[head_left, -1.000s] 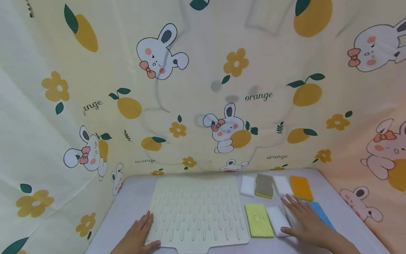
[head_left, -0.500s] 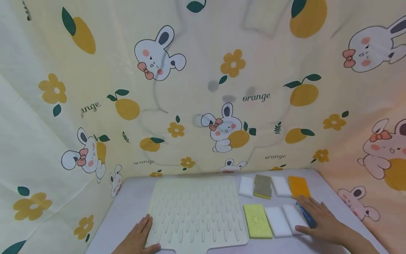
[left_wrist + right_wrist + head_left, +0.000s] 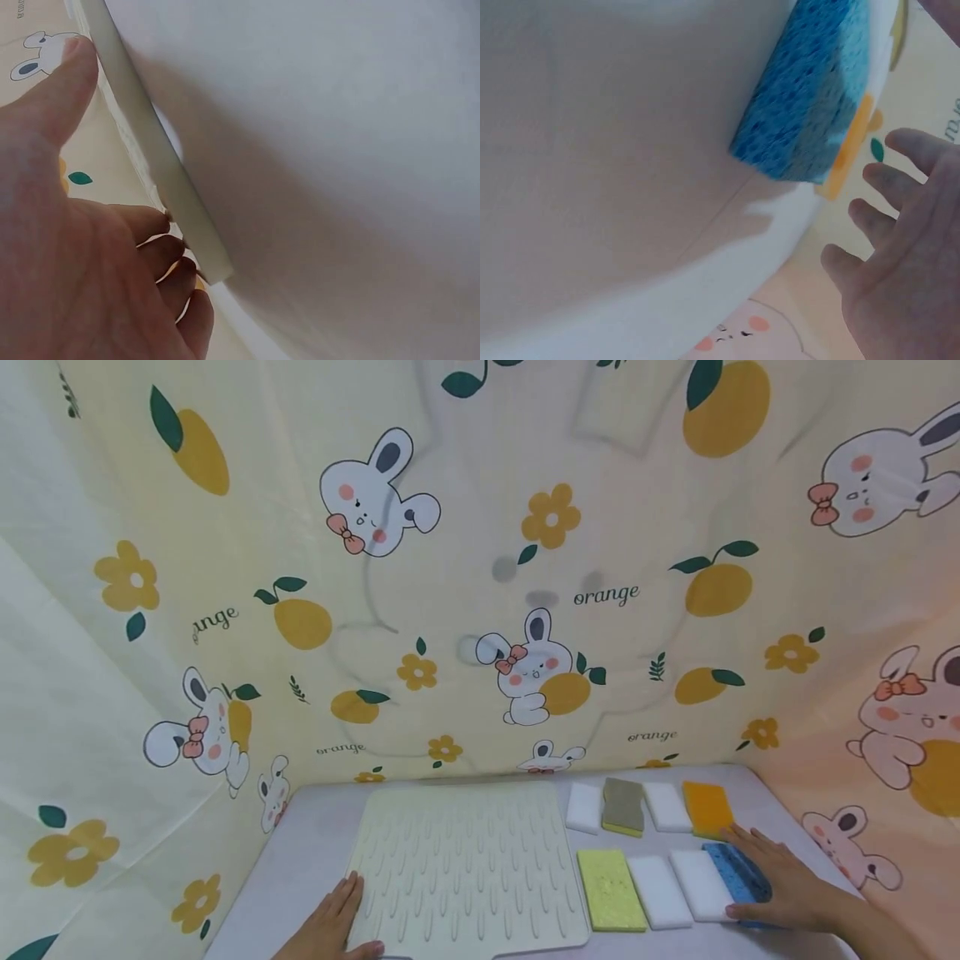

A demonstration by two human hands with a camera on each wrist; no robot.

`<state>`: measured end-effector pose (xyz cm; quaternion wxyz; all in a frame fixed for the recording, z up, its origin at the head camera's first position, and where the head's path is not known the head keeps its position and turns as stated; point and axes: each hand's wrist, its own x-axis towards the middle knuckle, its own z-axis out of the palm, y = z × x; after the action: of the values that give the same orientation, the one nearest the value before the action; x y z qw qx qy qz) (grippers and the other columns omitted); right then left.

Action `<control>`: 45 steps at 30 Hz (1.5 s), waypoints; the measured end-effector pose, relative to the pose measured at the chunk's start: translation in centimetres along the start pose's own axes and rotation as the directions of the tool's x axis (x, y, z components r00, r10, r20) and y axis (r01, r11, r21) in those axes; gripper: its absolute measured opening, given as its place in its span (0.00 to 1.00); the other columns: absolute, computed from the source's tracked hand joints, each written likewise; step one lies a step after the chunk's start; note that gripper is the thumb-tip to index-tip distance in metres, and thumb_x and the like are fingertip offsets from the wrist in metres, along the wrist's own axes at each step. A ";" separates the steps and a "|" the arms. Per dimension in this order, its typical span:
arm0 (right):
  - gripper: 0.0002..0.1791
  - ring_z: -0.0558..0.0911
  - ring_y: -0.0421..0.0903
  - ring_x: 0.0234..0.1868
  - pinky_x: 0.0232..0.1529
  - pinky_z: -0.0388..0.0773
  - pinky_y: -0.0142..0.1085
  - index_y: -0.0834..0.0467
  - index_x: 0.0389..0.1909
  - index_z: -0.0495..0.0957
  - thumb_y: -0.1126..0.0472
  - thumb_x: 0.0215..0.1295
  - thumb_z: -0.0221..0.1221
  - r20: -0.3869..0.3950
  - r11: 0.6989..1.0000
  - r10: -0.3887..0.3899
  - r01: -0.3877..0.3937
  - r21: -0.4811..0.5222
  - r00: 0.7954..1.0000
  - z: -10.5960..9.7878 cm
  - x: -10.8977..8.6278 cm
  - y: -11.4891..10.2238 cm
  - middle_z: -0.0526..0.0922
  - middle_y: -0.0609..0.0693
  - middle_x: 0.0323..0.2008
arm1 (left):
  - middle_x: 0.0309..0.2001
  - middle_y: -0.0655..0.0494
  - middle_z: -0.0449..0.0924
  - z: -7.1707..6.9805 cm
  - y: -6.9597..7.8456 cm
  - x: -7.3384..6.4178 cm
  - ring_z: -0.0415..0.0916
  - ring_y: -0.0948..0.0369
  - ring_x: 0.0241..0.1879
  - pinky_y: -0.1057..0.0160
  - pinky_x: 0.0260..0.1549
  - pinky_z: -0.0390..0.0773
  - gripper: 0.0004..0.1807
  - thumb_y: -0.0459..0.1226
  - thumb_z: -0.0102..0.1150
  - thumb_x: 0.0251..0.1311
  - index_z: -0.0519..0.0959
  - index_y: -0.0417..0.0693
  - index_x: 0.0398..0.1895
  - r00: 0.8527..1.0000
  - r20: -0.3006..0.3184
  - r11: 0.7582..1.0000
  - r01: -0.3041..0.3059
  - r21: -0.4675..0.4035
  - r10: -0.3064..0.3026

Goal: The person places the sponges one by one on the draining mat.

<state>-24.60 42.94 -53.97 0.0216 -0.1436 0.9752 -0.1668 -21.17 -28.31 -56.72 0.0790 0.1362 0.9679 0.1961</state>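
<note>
My left hand [image 3: 326, 922] rests at the left edge of a cream drying mat [image 3: 465, 860] with rows of raised ridges. In the left wrist view its fingertips touch the mat's thick side [image 3: 150, 135], the thumb farther along. Over the right part of a blue sponge [image 3: 731, 868] is my right hand [image 3: 787, 881], fingers spread and thumb near the sponge's front end. The right wrist view shows that sponge [image 3: 802, 97] flat on the table, the fingers of the right hand [image 3: 904, 240] loosely extended beside it.
A yellow sponge [image 3: 611, 892] and two white sponges [image 3: 660, 892] line up left of the blue one. Behind them lie white pads, a grey-and-yellow scrub sponge [image 3: 623, 806] and an orange sponge [image 3: 707, 808]. A printed curtain [image 3: 465, 568] encloses the table.
My right hand has shifted right, from over a white sponge to the blue sponge, uncovering the white one. The blue sponge sits closer to its white neighbour. My left hand stays at the mat.
</note>
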 end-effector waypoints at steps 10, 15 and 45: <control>0.66 0.50 0.89 0.72 0.61 0.56 0.85 0.72 0.82 0.52 0.35 0.60 0.75 0.203 0.984 0.151 -0.166 0.061 0.968 0.4 0.0 1.3 0.48 0.81 0.78 | 0.82 0.28 0.53 -0.6 0.6 -0.1 0.51 0.32 0.81 0.28 0.74 0.58 0.65 0.68 0.65 0.63 0.54 0.24 0.81 0.999 0.043 0.999 0.029 0.020 -0.030; 0.68 0.52 0.89 0.71 0.61 0.58 0.85 0.72 0.83 0.50 0.35 0.59 0.76 0.248 0.973 0.178 -0.208 0.101 0.952 0.7 -0.2 1.5 0.46 0.82 0.78 | 0.82 0.27 0.54 -0.1 0.3 0.0 0.52 0.33 0.81 0.29 0.73 0.59 0.65 0.68 0.65 0.64 0.54 0.23 0.81 0.999 0.037 0.999 0.007 0.033 -0.008; 0.69 0.67 0.78 0.63 0.61 0.62 0.82 0.68 0.81 0.56 0.36 0.49 0.82 0.239 0.968 0.211 -0.237 0.084 0.948 0.7 0.2 2.1 0.58 0.82 0.73 | 0.84 0.34 0.51 -0.1 1.1 0.1 0.49 0.35 0.83 0.29 0.74 0.59 0.66 0.73 0.59 0.64 0.54 0.29 0.84 0.995 0.082 0.997 0.060 0.038 -0.063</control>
<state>-25.30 44.56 -55.37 0.1601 -0.0487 0.9654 -0.2001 -21.08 -27.32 -56.17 0.1228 0.1159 0.9708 0.1705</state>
